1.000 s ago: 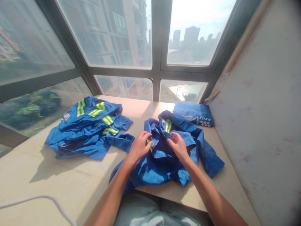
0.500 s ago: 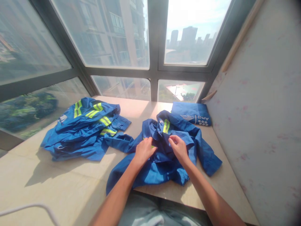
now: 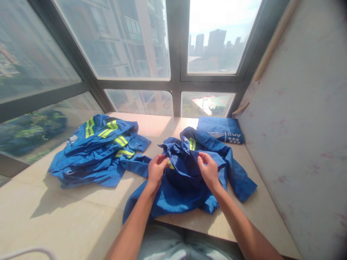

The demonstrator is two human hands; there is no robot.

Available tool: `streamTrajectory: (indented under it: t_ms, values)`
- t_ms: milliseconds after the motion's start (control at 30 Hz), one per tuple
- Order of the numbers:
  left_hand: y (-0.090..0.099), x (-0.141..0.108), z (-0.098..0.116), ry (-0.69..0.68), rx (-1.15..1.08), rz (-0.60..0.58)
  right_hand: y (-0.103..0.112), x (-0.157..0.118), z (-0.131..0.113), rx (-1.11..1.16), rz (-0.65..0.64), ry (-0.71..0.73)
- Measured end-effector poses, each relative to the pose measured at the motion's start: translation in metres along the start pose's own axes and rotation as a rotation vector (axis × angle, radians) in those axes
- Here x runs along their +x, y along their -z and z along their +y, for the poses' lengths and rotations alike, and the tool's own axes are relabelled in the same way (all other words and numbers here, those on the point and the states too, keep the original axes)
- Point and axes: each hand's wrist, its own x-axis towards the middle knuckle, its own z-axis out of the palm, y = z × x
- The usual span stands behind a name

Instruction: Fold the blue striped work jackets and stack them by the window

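A blue jacket (image 3: 179,195) with yellow-green stripes lies crumpled on the pale ledge in front of me. My left hand (image 3: 157,169) pinches the cloth near its collar, on the left side of the opening. On the right side, my right hand (image 3: 208,169) pinches another edge of the same jacket. The cloth between my hands is slightly raised and spread. One sleeve reaches right toward the wall, another stretches left. Beside it on the left lies a second blue jacket (image 3: 92,155), loosely heaped, with several yellow-green stripes.
A folded blue cloth or bag (image 3: 219,126) with white lettering lies at the back right of the ledge (image 3: 70,224). Windows stand behind and to the left, a patterned wall (image 3: 303,144) to the right. A white cable (image 3: 32,250) crosses the lower left corner.
My left hand has moved left and slightly up with the cloth, and my right hand slightly up. The collar area is spread wider between them. The view has shifted a little.
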Motion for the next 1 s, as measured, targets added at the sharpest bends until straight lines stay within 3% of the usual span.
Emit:
streamTrajectory:
  t_ms: [67,133,267,500,1000]
  values:
    - [-0.004,-0.006,0.005,0.025,-0.276,0.245,-0.003,-0.001,-0.015,-0.010,0.010,0.089]
    - [-0.011,-0.014,0.013,0.006,-0.397,0.332,-0.009,-0.004,-0.031,-0.016,0.005,0.190]
    - [-0.028,-0.027,0.030,-0.073,-0.288,0.172,-0.025,-0.008,-0.049,-0.072,-0.042,0.301]
    - [-0.036,-0.035,0.039,-0.022,-0.442,0.048,-0.031,-0.013,-0.035,-0.135,-0.064,0.328]
    - [-0.042,-0.038,0.039,0.015,-0.444,0.082,-0.028,-0.019,-0.032,-0.125,-0.049,0.334]
